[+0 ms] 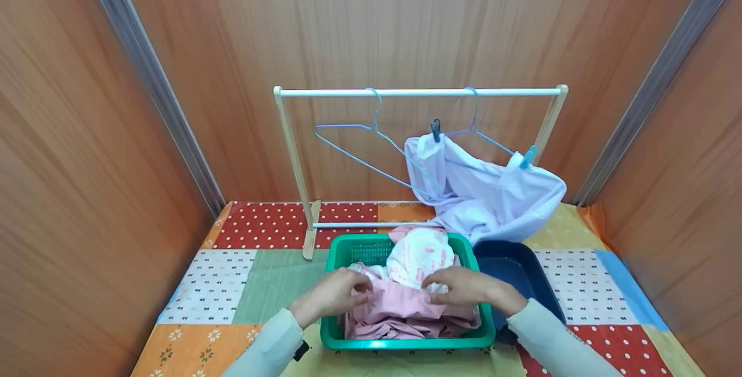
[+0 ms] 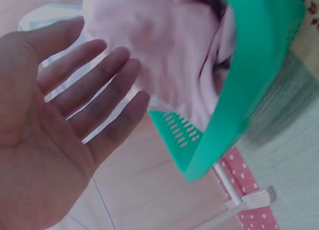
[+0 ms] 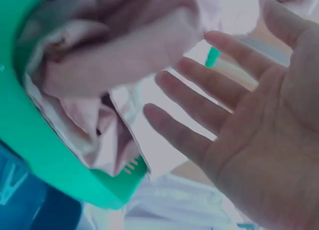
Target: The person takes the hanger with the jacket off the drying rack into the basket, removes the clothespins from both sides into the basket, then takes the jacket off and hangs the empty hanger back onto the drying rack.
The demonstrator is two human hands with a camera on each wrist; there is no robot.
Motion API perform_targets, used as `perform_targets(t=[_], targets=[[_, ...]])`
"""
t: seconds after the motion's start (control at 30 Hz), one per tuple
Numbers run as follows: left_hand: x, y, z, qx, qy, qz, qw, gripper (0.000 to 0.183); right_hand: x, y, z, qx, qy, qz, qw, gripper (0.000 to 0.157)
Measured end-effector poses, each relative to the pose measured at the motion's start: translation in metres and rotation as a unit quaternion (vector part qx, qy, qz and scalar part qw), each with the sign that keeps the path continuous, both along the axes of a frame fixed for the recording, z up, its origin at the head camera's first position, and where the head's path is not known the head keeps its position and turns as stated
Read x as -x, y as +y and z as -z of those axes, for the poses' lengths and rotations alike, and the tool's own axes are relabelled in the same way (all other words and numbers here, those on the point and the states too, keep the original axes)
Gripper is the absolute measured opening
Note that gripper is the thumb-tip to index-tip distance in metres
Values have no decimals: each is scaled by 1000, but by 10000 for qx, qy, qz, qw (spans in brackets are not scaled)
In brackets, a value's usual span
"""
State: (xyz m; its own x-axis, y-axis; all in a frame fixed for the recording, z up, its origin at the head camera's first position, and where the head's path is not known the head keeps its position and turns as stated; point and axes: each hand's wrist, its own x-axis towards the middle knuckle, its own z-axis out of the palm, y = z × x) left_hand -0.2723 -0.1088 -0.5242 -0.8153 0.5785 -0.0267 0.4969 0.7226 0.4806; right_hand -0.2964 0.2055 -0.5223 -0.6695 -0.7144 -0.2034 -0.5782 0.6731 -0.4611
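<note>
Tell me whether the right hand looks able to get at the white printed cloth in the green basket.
Likely yes: the right hand holds nothing and is close to the white printed cloth, whose top lies exposed in the green basket, with nothing seen between.

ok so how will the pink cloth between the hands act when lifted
The pink cloth will probably flop, given its soft folds. It looks thin, so likely light. Lying against the white printed cloth, it might drag that along.

Below the two hands (image 1: 339, 293) (image 1: 464, 285) sits one green basket (image 1: 406, 344), to their right one dark-blue tray (image 1: 510, 258), beyond them one rack (image 1: 423, 93), two hangers (image 1: 375, 129) (image 1: 474, 129), two pegs (image 1: 436, 131) (image 1: 528, 157) and one white cloth (image 1: 498, 197).
</note>
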Motion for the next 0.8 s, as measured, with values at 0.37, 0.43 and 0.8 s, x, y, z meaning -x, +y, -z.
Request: perform_targets(t=[0.37, 0.43, 0.8], targets=[[38, -9, -4, -480, 111, -681, 9965, 35, 45, -5, -2, 1649, 814, 1317, 9741, 30], [45, -12, -1, -514, 58, -849, 9950, 38, 54, -7, 0, 1788, 901, 1512, 9680, 32], [66, -10, 13, -696, -448, -1163, 9898, 49, 93, -13, 20, 1102, 480, 2112, 9700, 67]])
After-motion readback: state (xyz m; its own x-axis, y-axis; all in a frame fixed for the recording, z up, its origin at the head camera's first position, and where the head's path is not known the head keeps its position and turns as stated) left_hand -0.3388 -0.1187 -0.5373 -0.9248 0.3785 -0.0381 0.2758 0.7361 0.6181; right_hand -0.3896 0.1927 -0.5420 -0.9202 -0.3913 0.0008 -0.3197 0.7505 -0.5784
